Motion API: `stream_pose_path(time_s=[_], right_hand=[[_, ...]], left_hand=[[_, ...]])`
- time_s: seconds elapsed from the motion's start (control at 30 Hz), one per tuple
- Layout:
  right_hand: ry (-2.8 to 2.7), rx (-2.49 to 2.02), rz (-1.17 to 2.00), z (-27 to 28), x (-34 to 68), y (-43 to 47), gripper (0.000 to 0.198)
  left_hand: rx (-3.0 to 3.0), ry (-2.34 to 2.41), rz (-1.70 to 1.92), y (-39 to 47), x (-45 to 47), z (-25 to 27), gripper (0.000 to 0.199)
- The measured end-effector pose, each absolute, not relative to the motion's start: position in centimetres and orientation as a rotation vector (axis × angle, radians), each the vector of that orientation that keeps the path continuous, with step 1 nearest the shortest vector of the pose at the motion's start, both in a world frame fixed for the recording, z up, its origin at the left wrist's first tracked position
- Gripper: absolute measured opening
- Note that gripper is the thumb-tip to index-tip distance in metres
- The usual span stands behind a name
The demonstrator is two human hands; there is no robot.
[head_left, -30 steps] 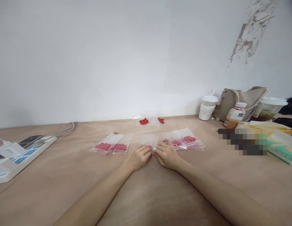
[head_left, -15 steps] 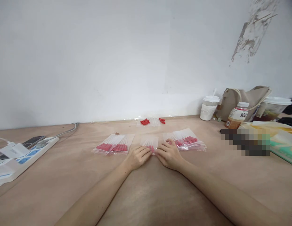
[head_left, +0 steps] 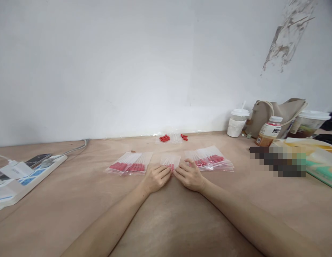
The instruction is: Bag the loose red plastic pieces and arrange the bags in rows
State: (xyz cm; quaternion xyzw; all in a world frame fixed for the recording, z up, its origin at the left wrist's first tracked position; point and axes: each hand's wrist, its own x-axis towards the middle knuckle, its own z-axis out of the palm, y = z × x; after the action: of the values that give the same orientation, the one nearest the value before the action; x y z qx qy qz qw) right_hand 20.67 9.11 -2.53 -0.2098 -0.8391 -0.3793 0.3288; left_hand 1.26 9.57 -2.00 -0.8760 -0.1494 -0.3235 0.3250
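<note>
A small clear zip bag (head_left: 170, 159) with thin white, red-ended sticks in it lies flat in front of me. My left hand (head_left: 158, 177) has its bent fingers on the bag's near left edge. From the other side, my right hand (head_left: 190, 177) pinches the near right edge, its index finger arched. Both sets of fingertips hide the bag's near edge. To the left lie similar filled bags (head_left: 130, 163), overlapping one another. Beyond my right hand is another pile of filled bags (head_left: 209, 159), also with red-ended sticks.
Loose red pieces (head_left: 165, 138) lie on clear plastic by the wall. A power strip (head_left: 34, 178) with chargers and a phone (head_left: 38, 160) is at the left. On the right stand a lidded cup (head_left: 237, 123), a drink bottle (head_left: 268, 132), a beige handbag (head_left: 289, 110) and a green-white packet (head_left: 321, 166).
My right hand has shifted slightly left along the bag's near edge, and its index finger has lifted into an arch. The left hand stays almost where it was.
</note>
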Motion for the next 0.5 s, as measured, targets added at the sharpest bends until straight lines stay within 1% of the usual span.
stream_pose_path(time_s=[0.13, 0.37, 0.5], right_hand=[[-2.188, -0.593, -0.923, -2.9, 20.6, 9.2, 0.019], [-2.142, -0.714, -0.753, -2.8, 21.0, 9.4, 0.023], [-2.138, -0.742, -0.685, -2.8, 21.3, 9.7, 0.022]], left_hand=[[-2.295, -0.412, -0.811, 9.7, 1.0, -2.0, 0.015], [-2.278, -0.444, -0.758, 9.9, 0.2, -1.7, 0.013], [-2.283, -0.517, -0.723, 10.3, -0.7, -1.5, 0.018]])
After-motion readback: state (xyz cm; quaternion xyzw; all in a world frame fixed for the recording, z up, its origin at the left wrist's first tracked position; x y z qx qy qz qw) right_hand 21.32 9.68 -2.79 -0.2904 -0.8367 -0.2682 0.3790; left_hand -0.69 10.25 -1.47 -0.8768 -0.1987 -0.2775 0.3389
